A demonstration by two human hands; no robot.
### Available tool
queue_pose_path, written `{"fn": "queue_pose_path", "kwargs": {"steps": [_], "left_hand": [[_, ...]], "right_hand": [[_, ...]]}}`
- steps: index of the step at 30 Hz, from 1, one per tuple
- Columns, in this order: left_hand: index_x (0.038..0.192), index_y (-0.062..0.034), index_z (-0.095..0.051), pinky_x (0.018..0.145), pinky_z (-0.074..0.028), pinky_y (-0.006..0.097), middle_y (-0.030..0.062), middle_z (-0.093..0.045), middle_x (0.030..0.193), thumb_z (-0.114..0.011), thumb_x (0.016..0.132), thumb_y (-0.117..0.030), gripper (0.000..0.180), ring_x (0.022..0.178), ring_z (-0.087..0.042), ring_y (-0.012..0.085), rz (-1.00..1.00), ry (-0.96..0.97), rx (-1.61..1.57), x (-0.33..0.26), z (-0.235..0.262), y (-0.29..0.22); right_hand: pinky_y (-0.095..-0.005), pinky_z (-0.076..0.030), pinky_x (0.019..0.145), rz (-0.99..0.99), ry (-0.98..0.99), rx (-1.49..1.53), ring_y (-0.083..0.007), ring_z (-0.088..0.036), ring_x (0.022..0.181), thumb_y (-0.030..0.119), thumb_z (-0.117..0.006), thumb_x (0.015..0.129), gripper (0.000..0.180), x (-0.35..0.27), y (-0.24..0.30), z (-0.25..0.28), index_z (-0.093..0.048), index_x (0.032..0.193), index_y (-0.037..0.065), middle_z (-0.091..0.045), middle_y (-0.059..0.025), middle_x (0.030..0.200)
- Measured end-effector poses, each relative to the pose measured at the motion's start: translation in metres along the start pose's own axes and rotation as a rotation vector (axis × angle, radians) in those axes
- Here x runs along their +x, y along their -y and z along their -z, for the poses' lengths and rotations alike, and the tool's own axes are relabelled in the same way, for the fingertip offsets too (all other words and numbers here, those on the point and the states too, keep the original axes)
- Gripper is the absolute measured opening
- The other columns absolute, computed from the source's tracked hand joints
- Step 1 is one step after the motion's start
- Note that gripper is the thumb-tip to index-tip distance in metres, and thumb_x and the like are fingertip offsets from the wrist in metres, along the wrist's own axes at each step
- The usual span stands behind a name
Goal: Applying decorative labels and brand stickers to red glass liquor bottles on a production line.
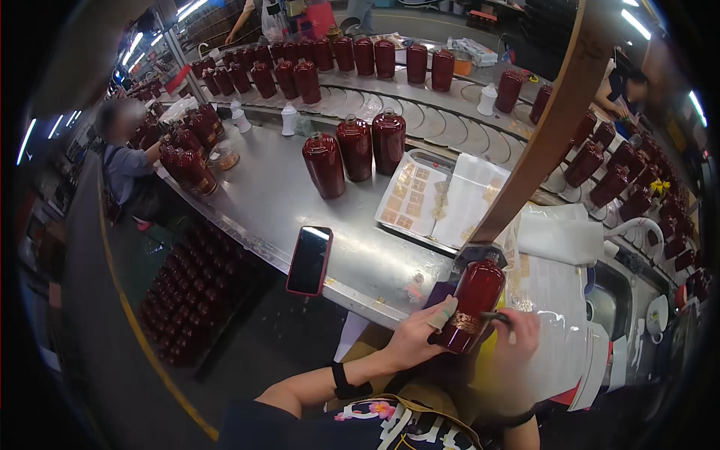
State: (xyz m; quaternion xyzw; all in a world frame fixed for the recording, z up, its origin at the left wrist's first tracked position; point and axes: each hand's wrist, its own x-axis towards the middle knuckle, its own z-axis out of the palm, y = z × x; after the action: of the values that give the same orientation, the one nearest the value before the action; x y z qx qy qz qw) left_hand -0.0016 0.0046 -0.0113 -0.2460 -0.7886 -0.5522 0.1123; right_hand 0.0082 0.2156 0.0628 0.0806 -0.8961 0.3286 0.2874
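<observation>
My left hand (420, 330) grips a glossy dark red bottle (480, 286) near its lower end, with a pale wrap on one finger. The bottle leans at the table's edge, neck pointing away from me. A gold patterned decal (466, 322) shows low on its side. Against that spot my right hand (519, 336) presses a small dark tool (494, 316); its exact kind I cannot make out. The right forearm is blurred. Left of the bottle, a phone (309, 259) in a red case lies on the metal table (262, 187).
Three red bottles (355, 150) stand beyond the phone. A tray (386, 217) with sheets of gold decals lies ahead, beneath a slanted brown post (540, 112). Bottles line a conveyor (420, 120) behind. A sink (609, 300) sits at right. One co-worker (127, 157) stands far left.
</observation>
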Motion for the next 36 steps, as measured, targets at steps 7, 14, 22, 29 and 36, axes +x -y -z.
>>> {"fn": "queue_pose_path", "kwargs": {"steps": [7, 14, 22, 29, 36], "left_hand": [[0.151, 0.0022, -0.054, 0.097, -0.058, 0.041, 0.0262, -0.062, 0.144, -0.095, 0.066, -0.013, 0.095, 0.120, -0.069, 0.0390, -0.077, -0.096, 0.081, 0.006, -0.001, -0.009], [0.158, -0.0079, -0.049, 0.102, -0.055, 0.040, 0.0192, -0.064, 0.143, -0.097, 0.072, -0.018, 0.099, 0.121, -0.069, 0.0349, 0.056, -0.110, 0.010, 0.004, -0.004, -0.017], [0.164, -0.0050, -0.029, 0.111, -0.048, 0.043, 0.0155, -0.058, 0.152, -0.096, 0.072, -0.016, 0.115, 0.131, -0.060, 0.0372, 0.019, -0.087, -0.026, 0.004, -0.003, -0.015], [0.167, -0.0052, -0.025, 0.117, -0.041, 0.048, 0.0193, -0.049, 0.156, -0.096, 0.070, -0.019, 0.121, 0.140, -0.049, 0.0416, 0.125, -0.075, 0.012, 0.004, -0.007, -0.015], [0.166, -0.0033, -0.024, 0.116, -0.042, 0.046, 0.0196, -0.046, 0.159, -0.096, 0.072, -0.019, 0.119, 0.139, -0.050, 0.0393, 0.048, -0.151, 0.003, -0.004, -0.014, -0.008]], "right_hand": [[-0.0378, -0.043, 0.079, 0.399, 0.476, 0.035, -0.0205, -0.061, 0.077, 0.010, -0.083, 0.079, 0.019, -0.006, 0.032, 0.014, -0.078, 0.098, 0.015, -0.074, 0.0004, 0.090], [-0.0380, -0.042, 0.080, 0.465, 0.188, -0.130, -0.0217, -0.059, 0.077, 0.006, -0.078, 0.076, 0.027, 0.018, 0.015, 0.009, -0.077, 0.102, 0.013, -0.072, -0.0002, 0.093], [-0.0395, -0.044, 0.076, 0.328, 0.160, -0.207, -0.0238, -0.058, 0.080, 0.012, -0.082, 0.080, 0.031, 0.045, 0.025, 0.000, -0.073, 0.110, 0.010, -0.067, -0.0033, 0.093], [-0.0396, -0.045, 0.078, 0.408, 0.493, -0.085, -0.0235, -0.061, 0.080, 0.017, -0.081, 0.081, 0.024, 0.028, 0.047, -0.005, -0.074, 0.103, 0.010, -0.068, -0.0024, 0.091], [-0.0389, -0.045, 0.079, 0.535, 0.316, -0.117, -0.0221, -0.057, 0.081, 0.014, -0.075, 0.075, 0.030, 0.026, 0.033, -0.003, -0.077, 0.105, 0.014, -0.069, -0.0022, 0.094]]}}
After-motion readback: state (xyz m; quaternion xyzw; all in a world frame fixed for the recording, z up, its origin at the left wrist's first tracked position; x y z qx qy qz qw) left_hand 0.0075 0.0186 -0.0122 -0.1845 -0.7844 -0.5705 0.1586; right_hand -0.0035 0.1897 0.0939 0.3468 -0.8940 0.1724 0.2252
